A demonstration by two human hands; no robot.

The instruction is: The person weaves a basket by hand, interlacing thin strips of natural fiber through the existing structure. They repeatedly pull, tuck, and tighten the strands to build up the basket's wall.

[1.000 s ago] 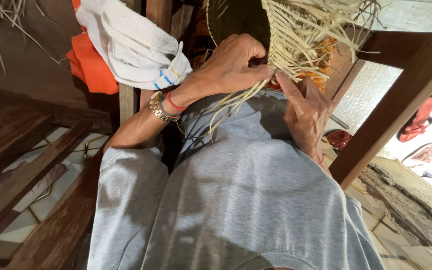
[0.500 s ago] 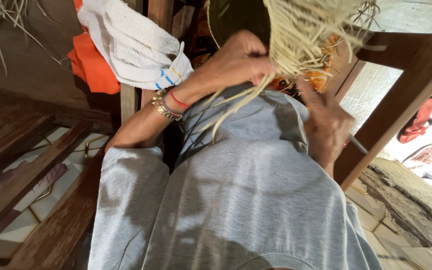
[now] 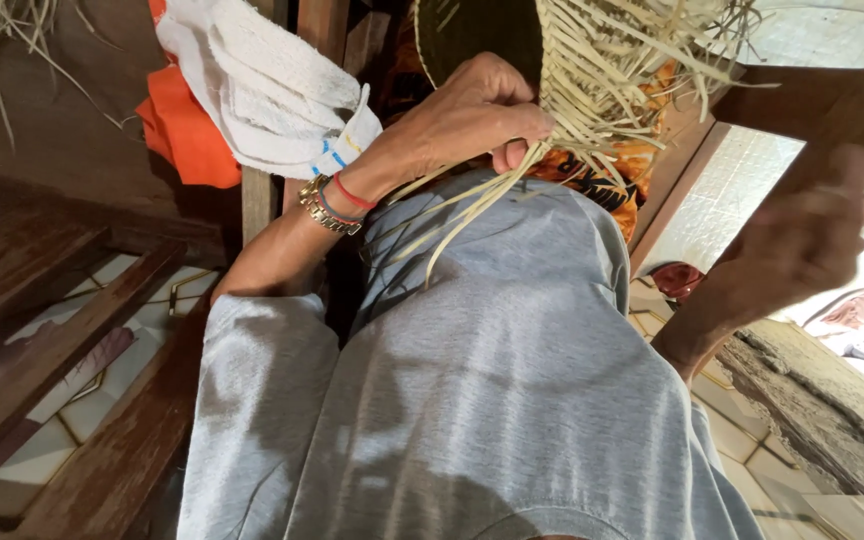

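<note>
I am holding the woven straw basket [image 3: 592, 70] up over my lap. My left hand [image 3: 472, 115] is curled tight on its edge, pinching the loose straw strips [image 3: 462, 205] that are hanging down. My right hand [image 3: 802, 240] is off to the side, blurry, so I cannot tell its shape.

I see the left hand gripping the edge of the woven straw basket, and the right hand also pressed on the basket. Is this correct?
Not quite. In the head view, the left hand does grip the edge of the woven straw basket, but the right hand is off it, blurred in the air to the right.
</note>
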